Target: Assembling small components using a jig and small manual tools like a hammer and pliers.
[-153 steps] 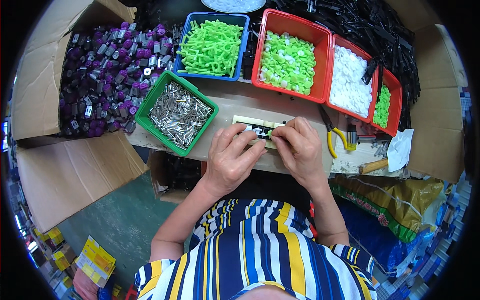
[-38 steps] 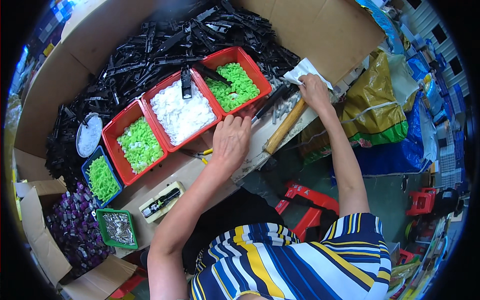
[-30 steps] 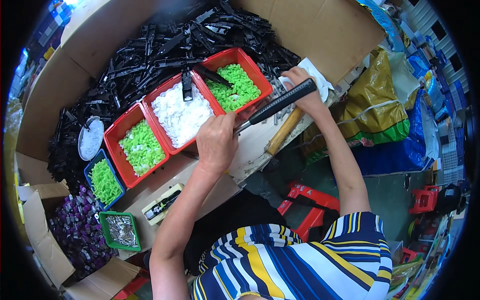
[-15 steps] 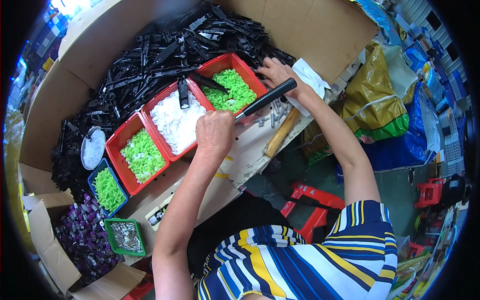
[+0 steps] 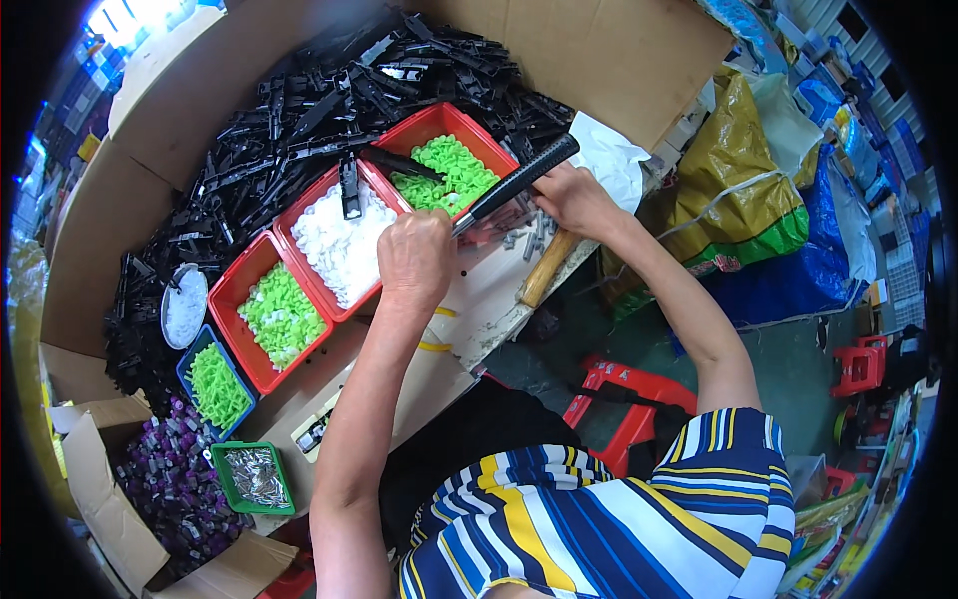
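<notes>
Both hands grip one hammer (image 5: 514,183): left hand (image 5: 416,262) closed near its head, right hand (image 5: 572,197) touching the handle. No blow has landed; the small grey parts (image 5: 527,235) on the table (image 5: 479,299) lie loose.

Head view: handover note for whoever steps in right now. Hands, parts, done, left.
Left hand: closed on the lower end of the black-handled tool, over the table edge.
Right hand: gripping the same tool near its upper end, beside the white cloth.
Parts: red trays hold green pieces and white pieces; black parts pile behind; wooden handle lies on the table; small grey parts lie under the tool.
Done: tool picked up, off the table.
Left: cannot tell; the assembled strip lies untouched near the green tray of metal pins.
</notes>
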`<state>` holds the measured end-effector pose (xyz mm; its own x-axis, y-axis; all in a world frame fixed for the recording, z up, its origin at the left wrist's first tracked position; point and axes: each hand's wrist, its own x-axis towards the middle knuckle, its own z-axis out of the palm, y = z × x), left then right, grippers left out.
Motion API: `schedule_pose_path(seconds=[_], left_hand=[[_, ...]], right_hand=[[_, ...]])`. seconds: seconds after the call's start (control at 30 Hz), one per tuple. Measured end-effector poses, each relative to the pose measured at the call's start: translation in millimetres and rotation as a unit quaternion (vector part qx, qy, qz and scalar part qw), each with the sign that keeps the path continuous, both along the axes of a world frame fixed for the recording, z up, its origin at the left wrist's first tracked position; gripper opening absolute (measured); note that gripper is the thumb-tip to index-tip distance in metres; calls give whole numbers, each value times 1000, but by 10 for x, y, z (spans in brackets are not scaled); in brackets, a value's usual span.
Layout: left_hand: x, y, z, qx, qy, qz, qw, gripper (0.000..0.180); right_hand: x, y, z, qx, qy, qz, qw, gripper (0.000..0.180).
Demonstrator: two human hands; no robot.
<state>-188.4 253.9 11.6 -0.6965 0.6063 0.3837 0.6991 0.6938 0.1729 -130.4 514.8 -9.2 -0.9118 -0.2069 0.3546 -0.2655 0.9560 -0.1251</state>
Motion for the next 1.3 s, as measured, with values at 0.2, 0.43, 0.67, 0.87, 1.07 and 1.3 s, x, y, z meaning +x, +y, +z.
schedule_pose_path(seconds=[0.2,0.43,0.67,0.87,1.07,1.3], left_hand=[[47,-17,103,6,15,2,1000,6],[38,6,97,6,-1,1,1000,9],[41,2,98,12,10,5,1000,10],[42,-13,104,7,7,5,1000,11],[43,-14,126,18,10,4,1000,12],[43,-7,132,28,17,-6,999,12]], right_hand=[[57,-135,-20,-39,-62,24,997,24],[-119,-110,-93,80,-56,-76,992,44],[-127,52,-51,109,-20,-132,985,36],[41,-378,-69,29,-81,-21,996,18],[191,-743,-70,15,-149,5,989,24],[263,-934,-112,82,3,-10,997,21]])
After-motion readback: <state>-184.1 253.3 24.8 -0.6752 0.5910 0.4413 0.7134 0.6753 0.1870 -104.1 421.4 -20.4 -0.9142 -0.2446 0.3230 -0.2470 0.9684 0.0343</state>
